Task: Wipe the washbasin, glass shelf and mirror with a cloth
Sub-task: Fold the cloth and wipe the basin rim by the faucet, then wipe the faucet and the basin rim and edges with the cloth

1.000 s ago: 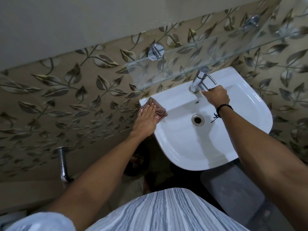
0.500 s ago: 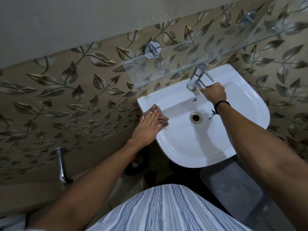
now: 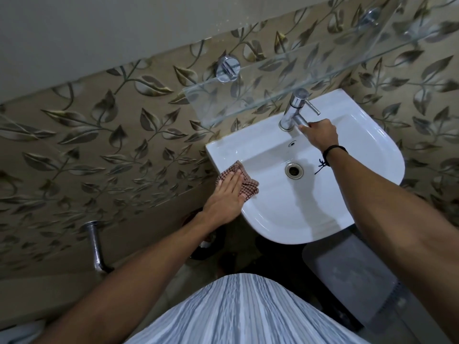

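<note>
Two hands: my left hand (image 3: 224, 197) flat, pressing checked cloth (image 3: 249, 189) on washbasin (image 3: 285, 209) rim, bowl rightward; right hand (image 3: 320, 134) grips tap (image 3: 294, 109).

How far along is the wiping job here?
Nothing looks finished. In hand: the left hand presses the checked cloth flat on the washbasin rim while the right hand holds the tap. Left: the glass shelf above; the mirror is out of view.
</note>
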Demonstrator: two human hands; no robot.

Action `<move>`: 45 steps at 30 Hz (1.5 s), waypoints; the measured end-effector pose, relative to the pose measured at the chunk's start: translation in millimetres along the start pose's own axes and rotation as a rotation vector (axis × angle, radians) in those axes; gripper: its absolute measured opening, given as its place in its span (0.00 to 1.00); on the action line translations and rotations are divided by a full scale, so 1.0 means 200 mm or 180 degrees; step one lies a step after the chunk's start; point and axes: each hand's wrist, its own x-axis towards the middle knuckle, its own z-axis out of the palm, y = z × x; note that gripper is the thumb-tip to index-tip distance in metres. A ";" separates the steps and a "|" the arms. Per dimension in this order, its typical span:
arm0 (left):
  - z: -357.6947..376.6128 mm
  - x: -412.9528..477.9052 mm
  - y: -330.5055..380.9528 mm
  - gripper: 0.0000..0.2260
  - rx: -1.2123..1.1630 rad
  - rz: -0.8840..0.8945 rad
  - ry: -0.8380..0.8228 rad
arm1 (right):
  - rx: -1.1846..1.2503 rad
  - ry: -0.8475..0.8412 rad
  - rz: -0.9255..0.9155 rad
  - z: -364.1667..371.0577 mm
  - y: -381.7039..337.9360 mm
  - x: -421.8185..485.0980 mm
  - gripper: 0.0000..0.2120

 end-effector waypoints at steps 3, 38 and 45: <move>0.00 -0.02 0.00 0.27 -0.0047 0.0060 -0.0047 | -0.0461 0.0410 -0.0098 0.04 0.02 -0.07 0.14; -0.23 0.42 -0.31 0.19 -0.0927 0.0964 0.0208 | -0.0623 -0.0741 -0.1811 0.82 0.13 -1.03 0.28; -0.22 0.40 -0.29 0.23 -0.0955 0.1009 0.0212 | -0.0454 -0.0835 -0.1325 0.78 0.08 -1.07 0.25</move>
